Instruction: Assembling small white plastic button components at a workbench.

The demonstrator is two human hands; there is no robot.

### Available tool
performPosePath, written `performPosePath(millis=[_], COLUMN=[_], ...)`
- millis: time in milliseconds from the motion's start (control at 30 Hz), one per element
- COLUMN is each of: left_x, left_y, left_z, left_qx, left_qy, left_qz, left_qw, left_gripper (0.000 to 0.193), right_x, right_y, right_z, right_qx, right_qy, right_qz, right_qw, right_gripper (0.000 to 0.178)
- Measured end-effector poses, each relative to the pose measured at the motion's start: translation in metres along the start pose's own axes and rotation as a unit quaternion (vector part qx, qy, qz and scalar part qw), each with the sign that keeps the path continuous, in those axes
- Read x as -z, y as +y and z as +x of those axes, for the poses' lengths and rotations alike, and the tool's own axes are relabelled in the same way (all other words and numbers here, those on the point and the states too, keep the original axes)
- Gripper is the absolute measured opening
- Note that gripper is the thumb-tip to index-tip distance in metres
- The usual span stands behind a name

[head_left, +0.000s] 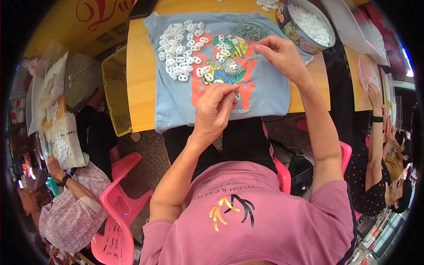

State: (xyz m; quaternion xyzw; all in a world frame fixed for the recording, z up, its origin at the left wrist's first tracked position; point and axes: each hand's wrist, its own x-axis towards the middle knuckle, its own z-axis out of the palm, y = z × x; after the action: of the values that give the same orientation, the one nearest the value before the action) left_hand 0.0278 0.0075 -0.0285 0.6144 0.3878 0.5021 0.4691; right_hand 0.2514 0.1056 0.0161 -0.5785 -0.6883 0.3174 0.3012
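While both forearms rise from the lower part of the frame, left hand is at the centre, over the lower part of a light blue T-shirt spread on a wooden table. Thumb and forefinger in a narrow pinch; a white piece shows at the tips. Cannot tell whether it is gripped or lies just behind; fingers hide part of it.

Right hand, upper right of centre: thumb and forefinger close together, beside a heap of small dark metal parts. Cannot tell if anything sits between the tips; single parts in the heap hard to make out.

White two-holed pieces cover the shirt's upper left, many overlapping. A smaller cluster lies on the printed cartoon figure, near centre; the left hand hides some of the print.

Upper right: round tin, full of more white pieces, its depth unseen. Others cut by the top edge.

Left, a yellow crate, partly behind the table. Far left and far right, co-workers' hands by white pieces, bent by the lens.
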Motion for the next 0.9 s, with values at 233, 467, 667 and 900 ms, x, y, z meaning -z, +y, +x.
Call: performPosePath(millis=[233, 467, 667, 900], left_x=[-0.007, -0.031, -0.049, -0.06], left_y=[0.017, 0.025, 0.023, 0.018], left_z=[0.006, 0.057, 0.071, 0.065], left_qx=[0.058, -0.026, -0.103, 0.009], left_qy=[0.036, 0.053, 0.029, 0.055], left_qz=[-0.055, 0.022, 0.072, -0.002], left_qw=[0.996, 0.998, 0.992, 0.998], left_gripper=[0.016, 0.014, 0.01, 0.006], right_x=[0.006, 0.005, 0.008, -0.001], right_y=[0.0, -0.01, -0.007, -0.005], right_z=[-0.021, -0.043, -0.053, -0.059], right_qx=[-0.115, -0.135, -0.129, -0.079], right_qy=[-0.065, -0.093, -0.085, 0.011], right_qz=[0.287, 0.415, 0.449, 0.412], right_qw=[0.949, 0.895, 0.88, 0.908], right_gripper=[0.023, 0.02, 0.022, 0.025])
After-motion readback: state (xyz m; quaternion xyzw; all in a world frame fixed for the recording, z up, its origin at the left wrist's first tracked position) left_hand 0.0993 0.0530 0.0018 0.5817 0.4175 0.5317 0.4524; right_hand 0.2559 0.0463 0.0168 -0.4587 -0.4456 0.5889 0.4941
